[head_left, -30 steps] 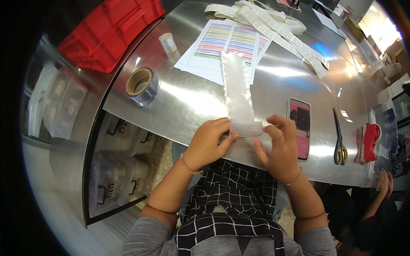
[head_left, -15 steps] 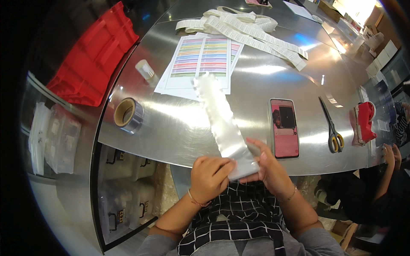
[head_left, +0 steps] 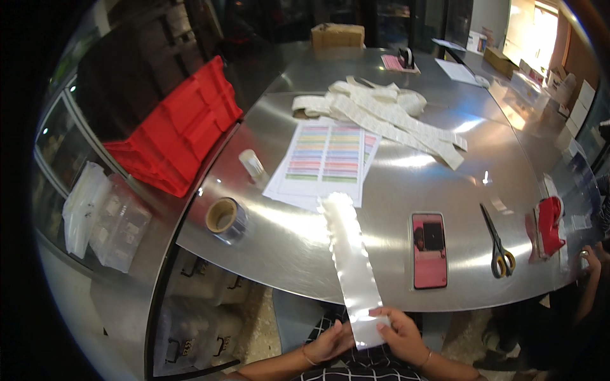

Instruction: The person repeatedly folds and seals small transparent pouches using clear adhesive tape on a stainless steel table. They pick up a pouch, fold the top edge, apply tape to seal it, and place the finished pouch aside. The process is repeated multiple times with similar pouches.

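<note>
A long translucent strip with crinkled edges point(head_left: 349, 260) slants from the papers down past the table's front edge. My right hand point(head_left: 397, 333) is closed on its lower end, thumb on top. My left hand point(head_left: 332, 340) is loosely open just left of that end, its fingertips partly behind it. Beyond the strip are printed sheets with coloured bands point(head_left: 305, 152) and a pile of white label ribbon point(head_left: 400, 127). A wide tape roll point(head_left: 223, 219) and a small cylinder point(head_left: 253, 165) sit to the left. A pink-screened phone point(head_left: 429, 251) and black-yellow scissors point(head_left: 495, 247) lie to the right.
The steel table point(head_left: 286, 267) has a red crate point(head_left: 184, 127) and plastic containers point(head_left: 121, 222) at its left, storage boxes point(head_left: 184, 336) underneath, a cardboard box point(head_left: 337, 35) at the back and a red dispenser point(head_left: 548, 225) at right. Another person's hand point(head_left: 591, 260) is at the right edge.
The strip's lower end has moved down toward me with my hands. My right hand now grips it on top, and my left has slipped off to its left side. The view has tilted up.
</note>
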Tool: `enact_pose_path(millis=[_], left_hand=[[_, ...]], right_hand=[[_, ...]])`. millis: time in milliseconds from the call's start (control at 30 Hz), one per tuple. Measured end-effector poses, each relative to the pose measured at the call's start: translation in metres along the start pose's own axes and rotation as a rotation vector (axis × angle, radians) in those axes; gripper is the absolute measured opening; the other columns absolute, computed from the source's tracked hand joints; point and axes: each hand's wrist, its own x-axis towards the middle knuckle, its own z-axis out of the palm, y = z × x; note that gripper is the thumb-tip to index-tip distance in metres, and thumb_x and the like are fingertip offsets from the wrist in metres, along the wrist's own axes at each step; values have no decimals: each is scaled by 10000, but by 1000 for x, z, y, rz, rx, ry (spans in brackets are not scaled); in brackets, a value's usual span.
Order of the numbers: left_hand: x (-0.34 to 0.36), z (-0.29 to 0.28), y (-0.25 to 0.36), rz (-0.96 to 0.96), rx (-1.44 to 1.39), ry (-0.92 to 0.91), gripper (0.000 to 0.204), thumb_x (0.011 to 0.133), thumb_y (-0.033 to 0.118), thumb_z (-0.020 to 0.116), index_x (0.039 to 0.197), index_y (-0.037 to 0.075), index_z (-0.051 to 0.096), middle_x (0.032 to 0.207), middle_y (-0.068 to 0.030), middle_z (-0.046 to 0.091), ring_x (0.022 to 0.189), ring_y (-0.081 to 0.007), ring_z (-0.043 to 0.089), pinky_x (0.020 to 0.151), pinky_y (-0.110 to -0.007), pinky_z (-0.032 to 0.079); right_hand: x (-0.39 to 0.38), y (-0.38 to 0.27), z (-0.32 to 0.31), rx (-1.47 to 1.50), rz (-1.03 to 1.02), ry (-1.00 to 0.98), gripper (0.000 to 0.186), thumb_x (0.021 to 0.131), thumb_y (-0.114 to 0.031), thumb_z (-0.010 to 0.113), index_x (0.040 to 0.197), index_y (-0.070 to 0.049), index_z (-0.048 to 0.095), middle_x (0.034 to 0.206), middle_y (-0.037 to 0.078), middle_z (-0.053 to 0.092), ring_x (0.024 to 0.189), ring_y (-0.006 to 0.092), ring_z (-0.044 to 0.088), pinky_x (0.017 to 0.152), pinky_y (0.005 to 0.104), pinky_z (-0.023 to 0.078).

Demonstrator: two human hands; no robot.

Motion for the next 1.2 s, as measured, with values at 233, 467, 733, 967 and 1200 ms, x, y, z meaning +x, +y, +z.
enact_pose_path(millis=[233,467,733,967,1200], left_hand=[[32,-7,2,-98,-468,164,695,1020,513,442,1509,22,385,1467,-192,506,1347,-351,512,1164,-499,372],[39,29,27,-180,-318,290,573,1058,367,383,1445,-54,432,1426,-205,544,1336,-333,524,1164,-460,378],[26,72,52,-140,-104,296,569,1051,318,345,1450,-84,400,1444,-230,524,1348,-332,514,1151,-459,394],[24,31,41,-152,-406,-47,497,1033,315,435,1415,1,477,1340,-148,604,1205,-277,614,1057,-439,476],[37,-9,12,-118,-515,-32,397,1028,286,470,1333,38,529,1258,-115,638,1171,-254,624,1028,-458,491]], right_hand=[[-12,-24,5,-727,-13,31,504,828,-301,686,1206,25,613,978,161,601,962,336,597,752,381,519],[-28,-42,9,-1345,-596,-111,667,835,-331,765,1352,1,506,1238,253,589,1163,407,583,961,476,473],[-24,-32,-2,-1371,-789,-323,303,809,-154,650,1090,-43,632,1153,102,607,1042,267,610,854,374,543],[-8,-31,0,-1433,-794,-330,268,783,-148,671,1029,-48,631,1016,84,582,944,262,587,832,357,525],[0,-37,2,-1458,-717,-317,261,763,-134,685,1006,-61,628,1002,76,584,965,249,585,818,352,524]])
